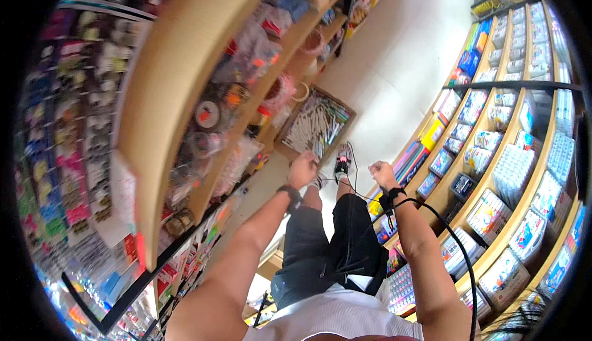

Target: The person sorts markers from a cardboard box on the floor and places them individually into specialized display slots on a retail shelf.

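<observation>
1. At nine o'clock, rows of small colourful packets (71, 187) hang beside a curving wooden shelf board (166, 94).

2. Just below centre, toward six o'clock, is the left hand (303, 169), with a dark strap (293, 197) at its wrist. Its fingers are drawn together over the tray's near edge; whether they grasp or touch anything, I cannot tell.

3. Toward one o'clock from centre, a shallow tray (336, 100) stands low beside the shelving, holding many slim pieces, seemingly pens (316, 122), white ones mostly left, coloured ones right. They lie loose and partly jumbled. Judging by this, handling is at most partly done: the contents remain in the tray, and none shows set aside.

4. Toward half past three, the right hand (383, 174) is loosely clenched, apart from the tray, with nothing visible in it. A black cable (468, 261) loops from near its wrist toward five o'clock.

5. At three o'clock, packaged goods (489, 211) fill curving tiers.
</observation>
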Motion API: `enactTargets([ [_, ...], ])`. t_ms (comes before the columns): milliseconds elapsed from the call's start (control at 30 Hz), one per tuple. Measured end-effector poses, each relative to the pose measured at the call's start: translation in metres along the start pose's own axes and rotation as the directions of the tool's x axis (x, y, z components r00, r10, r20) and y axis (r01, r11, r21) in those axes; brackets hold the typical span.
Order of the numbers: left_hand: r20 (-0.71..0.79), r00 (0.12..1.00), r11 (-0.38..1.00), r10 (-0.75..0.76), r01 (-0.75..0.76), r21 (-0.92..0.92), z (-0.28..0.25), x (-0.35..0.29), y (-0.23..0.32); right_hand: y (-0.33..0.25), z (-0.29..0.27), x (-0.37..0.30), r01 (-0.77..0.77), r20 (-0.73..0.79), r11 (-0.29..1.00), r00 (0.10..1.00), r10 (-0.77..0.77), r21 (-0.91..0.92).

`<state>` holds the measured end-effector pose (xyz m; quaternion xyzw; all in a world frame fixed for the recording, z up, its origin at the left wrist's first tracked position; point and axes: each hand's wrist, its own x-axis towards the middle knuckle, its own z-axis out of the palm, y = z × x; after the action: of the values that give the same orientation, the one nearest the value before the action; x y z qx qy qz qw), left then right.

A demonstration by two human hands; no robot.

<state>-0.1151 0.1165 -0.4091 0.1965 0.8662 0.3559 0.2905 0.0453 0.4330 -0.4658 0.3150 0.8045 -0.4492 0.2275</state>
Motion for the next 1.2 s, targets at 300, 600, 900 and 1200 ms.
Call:
enactTargets([
  [300, -0.176, 0.974, 0.988, -0.142, 0.149, 0.030, -0.057, -0.071, 0.021, -0.125, -0.013, -0.053, 0.128, 0.040, 0.981, 0.992, -0.123, -0.148],
  [600, -0.408, 0.894, 0.981, -0.185, 0.191, -0.026, -0.171, -0.076, 0.031, -0.170, -0.018, -0.041, 0.230, 0.185, 0.973, 0.956, -0.228, 0.010],
  [900, -0.402, 0.911, 0.980, 0.096, -0.157, -0.120, -0.281, -0.114, 0.169, -0.311, -0.149, -0.058, 0.517, -0.013, 0.856, 0.856, -0.517, 0.011],
  [1200, -0.465, 0.885, 0.460, 0.024, -0.422, -0.781, -0.351, -0.133, 0.285, -0.511, -0.174, -0.215, 0.794, 0.191, 0.567, 0.535, -0.823, 0.220],
])
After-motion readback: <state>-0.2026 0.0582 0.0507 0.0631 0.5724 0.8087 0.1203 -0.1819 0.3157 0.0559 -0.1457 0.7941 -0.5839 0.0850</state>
